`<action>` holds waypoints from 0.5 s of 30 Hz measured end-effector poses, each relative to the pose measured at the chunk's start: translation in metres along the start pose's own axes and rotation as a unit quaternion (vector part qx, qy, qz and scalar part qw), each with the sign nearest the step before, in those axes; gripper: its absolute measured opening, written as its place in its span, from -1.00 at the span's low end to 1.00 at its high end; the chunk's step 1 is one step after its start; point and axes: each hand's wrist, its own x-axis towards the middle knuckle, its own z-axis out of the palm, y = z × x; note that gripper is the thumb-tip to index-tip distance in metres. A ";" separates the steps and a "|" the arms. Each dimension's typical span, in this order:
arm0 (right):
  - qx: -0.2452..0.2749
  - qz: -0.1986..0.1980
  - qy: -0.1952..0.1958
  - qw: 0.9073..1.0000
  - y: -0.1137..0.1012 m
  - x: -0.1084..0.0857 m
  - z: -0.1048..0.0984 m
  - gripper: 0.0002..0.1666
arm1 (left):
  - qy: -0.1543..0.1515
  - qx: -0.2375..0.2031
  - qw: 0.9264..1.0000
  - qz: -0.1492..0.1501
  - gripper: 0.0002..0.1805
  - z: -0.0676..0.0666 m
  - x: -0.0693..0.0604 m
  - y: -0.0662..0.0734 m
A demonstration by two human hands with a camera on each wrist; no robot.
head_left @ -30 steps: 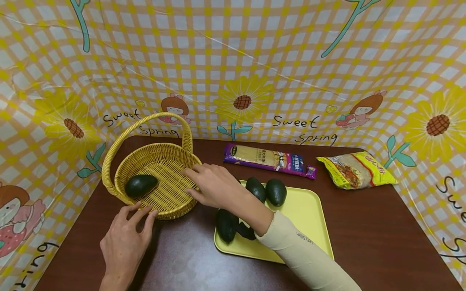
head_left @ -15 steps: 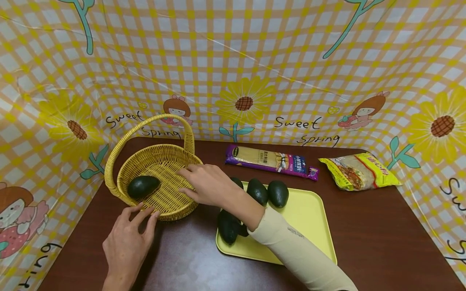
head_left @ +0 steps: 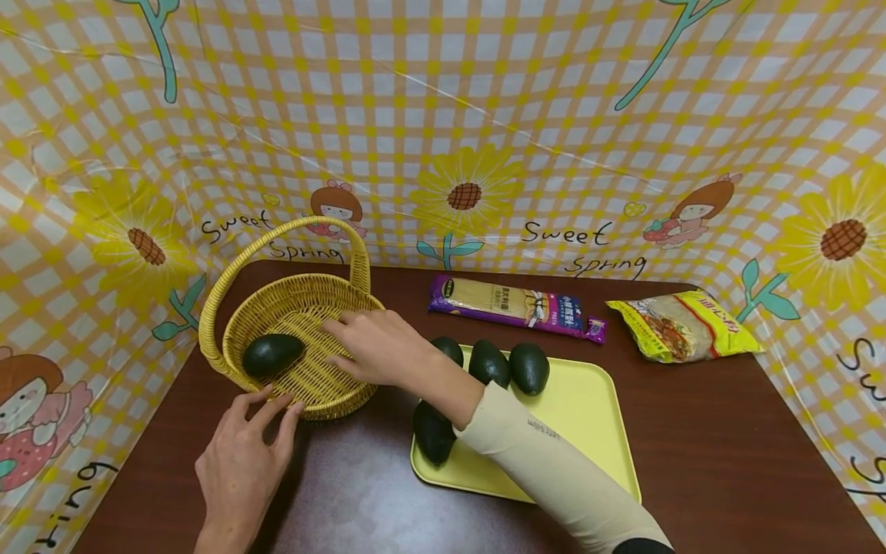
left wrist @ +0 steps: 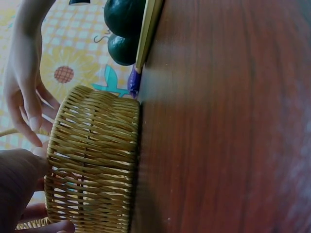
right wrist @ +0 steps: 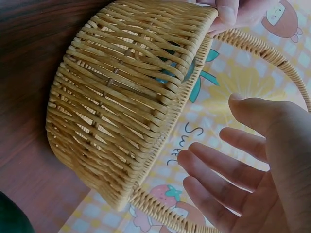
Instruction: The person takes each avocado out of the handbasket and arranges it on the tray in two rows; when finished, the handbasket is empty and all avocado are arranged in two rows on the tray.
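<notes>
A round yellow wicker basket point(head_left: 308, 296) with a tall arched handle stands at the left of the table. One dark green avocado point(head_left: 272, 355) lies inside it, towards the left wall. My left hand point(head_left: 242, 462) grips the near rim, thumb on the outer side in the right wrist view, where the left fingers point(right wrist: 227, 12) show at the top. Over the basket's right side hovers my right hand point(head_left: 384, 350), its fingers spread and holding nothing; in the right wrist view that hand point(right wrist: 277, 155) is apart from the rim.
Several avocados point(head_left: 528, 368) rest on a yellow tray point(head_left: 581, 431) in the middle, partly behind the right forearm. A purple pasta packet point(head_left: 508, 304) lies behind the tray. Further right is a yellow food bag point(head_left: 681, 327). A checkered cloth point(head_left: 464, 100) hangs behind and at both sides.
My right hand has moved left, from the basket's right rim to further over its inside. The left hand keeps its place on the rim, and the avocado has stayed put.
</notes>
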 end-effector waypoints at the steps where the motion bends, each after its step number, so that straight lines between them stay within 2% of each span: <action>1: -0.001 -0.001 -0.002 1.000 0.000 0.001 0.000 -0.43 | 0.001 0.000 1.000 0.000 -0.73 0.000 0.000 0.000; 15: -0.004 -0.004 -0.036 0.999 -0.001 0.023 0.003 -0.38 | 0.000 0.003 1.000 -0.002 -0.72 0.001 0.000 0.000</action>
